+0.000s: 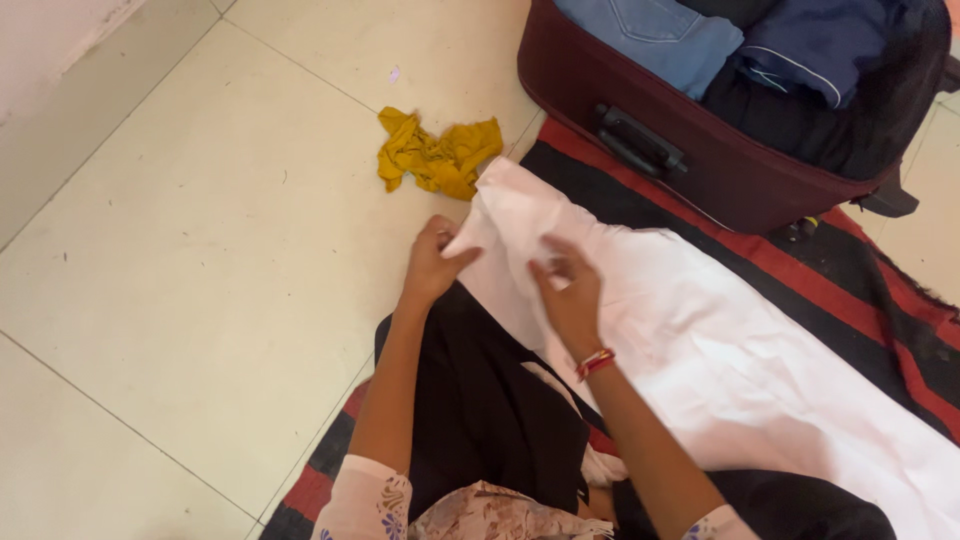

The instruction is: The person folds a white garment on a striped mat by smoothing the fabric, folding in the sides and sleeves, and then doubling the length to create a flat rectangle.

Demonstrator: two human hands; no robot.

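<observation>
Pale pink garment (700,350), long and flat, spread lengthwise along the red-and-black striped mat (880,300), one end at the mat's near-left edge beside the tiled floor (180,300), the other running off toward the lower right corner of view. Left hand (432,262) closed on the garment's top corner, cloth pinched between thumb and fingers and lifted slightly off the mat. Right hand (570,295) laid on the cloth just beside, fingers curled down onto a fold; whether pinching or only pressing, cannot tell. Red thread bracelet (595,362) at the right wrist. Black cloth (490,410) across the lap, under both forearms. Crumpled mustard-yellow cloth (438,153) on the floor just past the mat's far-left corner, near the pink garment's end but apart from both hands. Maroon suitcase (700,160) open at the mat's far edge, holding folded blue jeans (655,35) and dark navy clothing (820,45). Step judged in hand: squaring the upper end for a fold. Next move judged to call for an even pull on both corners, edge kept straight, cloth kept clear of the floor.
</observation>
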